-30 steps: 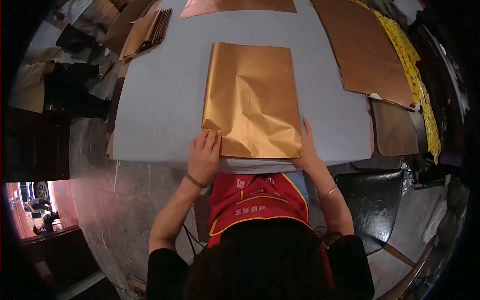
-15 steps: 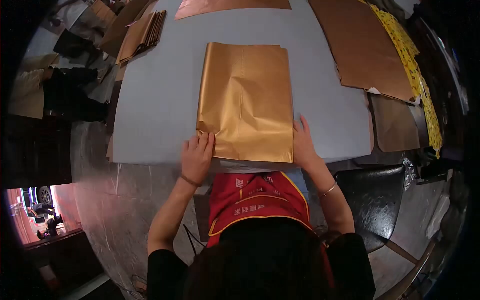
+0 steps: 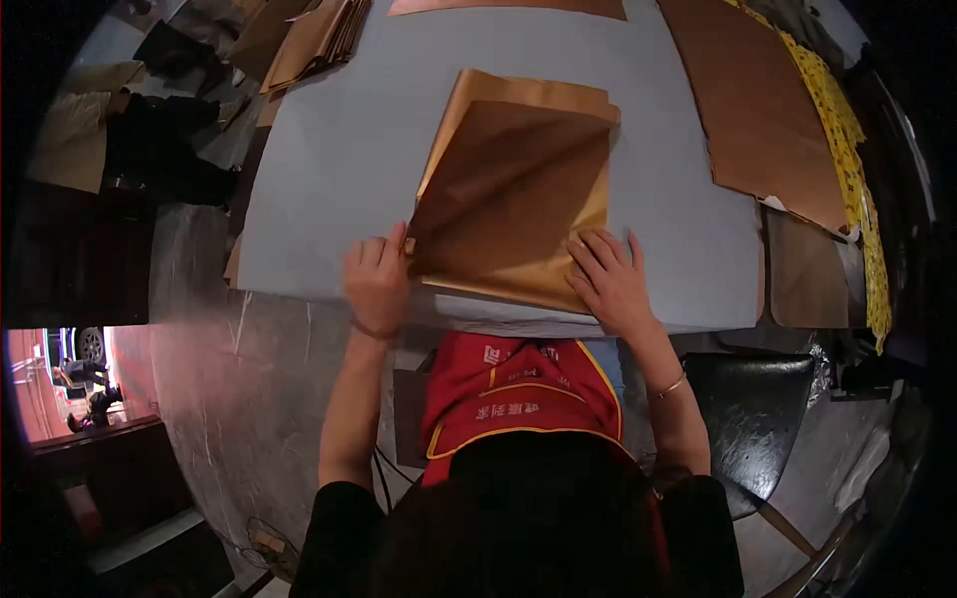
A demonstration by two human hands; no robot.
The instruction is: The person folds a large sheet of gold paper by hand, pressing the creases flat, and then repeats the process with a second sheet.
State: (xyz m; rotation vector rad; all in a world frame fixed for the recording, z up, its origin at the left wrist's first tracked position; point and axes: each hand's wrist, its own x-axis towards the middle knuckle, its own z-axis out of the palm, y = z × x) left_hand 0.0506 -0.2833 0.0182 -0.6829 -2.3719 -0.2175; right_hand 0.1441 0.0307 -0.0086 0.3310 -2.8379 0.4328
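Observation:
A folded gold sheet (image 3: 508, 189) lies on the grey-covered table near its front edge. Its upper layer is lifted and bulges, so the brown underside shows. My left hand (image 3: 377, 284), slightly blurred, pinches the sheet's lower left corner between thumb and fingers. On the lower right part of the sheet rests my right hand (image 3: 611, 279), its fingers spread and pressing down.
Folded brown sheets (image 3: 317, 45) are stacked at the table's back left. A large brown sheet (image 3: 763, 120) lies at the right beside yellow patterned material (image 3: 822, 105). Another copper sheet (image 3: 508, 7) is at the far edge. A black chair (image 3: 748, 424) stands at lower right.
My left hand has raised the sheet's left side, opening the top layer and exposing its brown inner face. My right hand has moved from the right edge onto the sheet. The view has shifted slightly.

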